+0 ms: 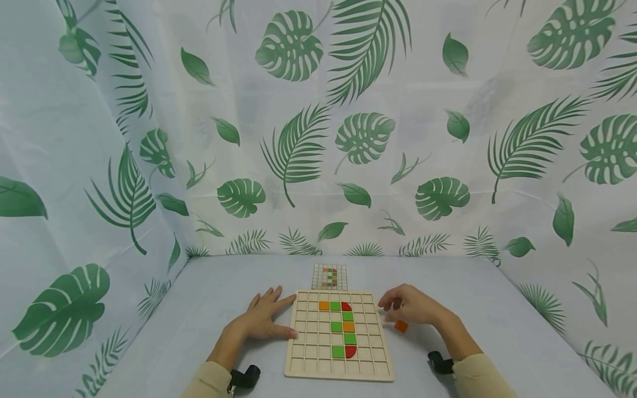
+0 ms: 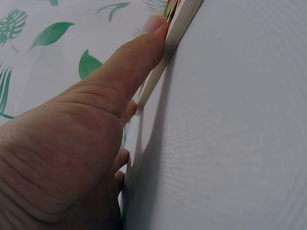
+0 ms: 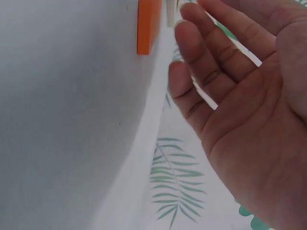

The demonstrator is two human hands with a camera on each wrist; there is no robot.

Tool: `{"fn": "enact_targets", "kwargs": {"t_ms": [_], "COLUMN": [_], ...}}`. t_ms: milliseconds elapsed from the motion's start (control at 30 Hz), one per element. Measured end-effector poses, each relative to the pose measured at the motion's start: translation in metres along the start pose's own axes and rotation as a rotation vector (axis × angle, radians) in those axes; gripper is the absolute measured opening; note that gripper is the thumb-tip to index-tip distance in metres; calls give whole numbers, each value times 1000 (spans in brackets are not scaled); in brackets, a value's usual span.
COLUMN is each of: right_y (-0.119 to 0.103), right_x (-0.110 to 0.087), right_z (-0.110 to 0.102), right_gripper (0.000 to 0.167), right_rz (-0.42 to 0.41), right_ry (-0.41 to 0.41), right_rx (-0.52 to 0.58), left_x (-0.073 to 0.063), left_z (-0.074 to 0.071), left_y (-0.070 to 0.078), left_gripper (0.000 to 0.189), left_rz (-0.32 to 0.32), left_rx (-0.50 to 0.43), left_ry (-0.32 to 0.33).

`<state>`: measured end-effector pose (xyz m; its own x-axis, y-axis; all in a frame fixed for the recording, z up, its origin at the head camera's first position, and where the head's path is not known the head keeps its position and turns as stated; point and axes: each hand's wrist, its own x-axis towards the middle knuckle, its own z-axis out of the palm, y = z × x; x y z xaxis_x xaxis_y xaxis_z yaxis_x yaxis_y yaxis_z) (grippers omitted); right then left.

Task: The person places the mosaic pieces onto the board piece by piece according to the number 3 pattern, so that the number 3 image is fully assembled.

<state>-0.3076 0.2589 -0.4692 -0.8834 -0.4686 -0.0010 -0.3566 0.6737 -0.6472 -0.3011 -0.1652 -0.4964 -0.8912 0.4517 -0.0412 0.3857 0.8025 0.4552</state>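
Note:
A wooden grid board lies on the table, with green tiles, orange tiles and rounded red tiles set in its squares. My left hand rests at the board's left edge, fingers spread; in the left wrist view its thumb touches the board's side. Just off the right edge is my right hand, fingers loosely bent and holding nothing. Below its fingers a loose orange tile lies on the table; the right wrist view shows this orange tile apart from the fingertips.
Behind the board lies a small card printed with a grid and a coloured pattern. A leaf-patterned curtain closes off the back and sides of the white table. Black wrist cameras sit on both wrists.

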Motion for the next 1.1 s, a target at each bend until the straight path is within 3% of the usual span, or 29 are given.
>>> {"fn": "enact_targets", "kwargs": {"t_ms": [867, 1100], "right_y": [-2, -4], "right_x": [-16, -13], "right_z": [-10, -6], "right_gripper": [29, 30], "right_rz": [118, 93], "right_ry": [-106, -125], "right_rx": [-56, -54], "left_x": [0, 0], "left_z": [0, 0], "left_y": [1, 2], "left_gripper": [102, 102], "left_rz": [-5, -11], "left_rx": [15, 14], "left_ry": [-2, -4]}}
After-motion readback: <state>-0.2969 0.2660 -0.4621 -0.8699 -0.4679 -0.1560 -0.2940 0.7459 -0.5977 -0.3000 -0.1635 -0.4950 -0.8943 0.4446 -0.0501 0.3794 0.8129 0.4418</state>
